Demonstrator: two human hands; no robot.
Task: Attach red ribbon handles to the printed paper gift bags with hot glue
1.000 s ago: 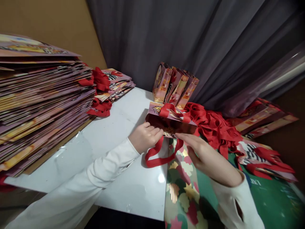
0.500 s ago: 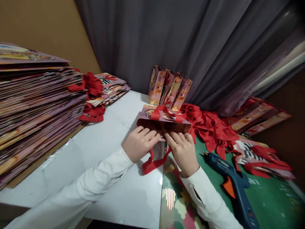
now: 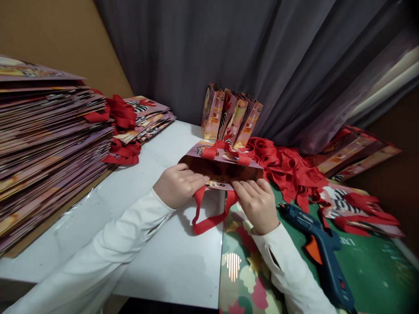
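A printed paper gift bag (image 3: 193, 152) with its mouth toward me is between my hands. One red ribbon handle (image 3: 209, 151) lies on its far panel; the other ribbon handle (image 3: 209, 224) hangs from the near edge over the white table. My left hand (image 3: 180, 185) is closed on the near edge at the left, fingers curled over the rim. At the right, my right hand (image 3: 257, 203) grips the same edge, fingertips at the ribbon's end. Both thumbs are hidden, and the bag's inside is dark.
Tall stacks of flat bags (image 3: 49, 148) stand left. Several upright bags (image 3: 229, 115) are at the back by the grey curtain (image 3: 196, 52). Red ribbons (image 3: 288, 170) are heaped at right, with a blue glue gun (image 3: 322, 248) on the green board (image 3: 369, 266) nearer me.
My hands have moved apart along the bag's near edge, the left one outward to the left. The bag's mouth shows wider, and its near panel is more visible.
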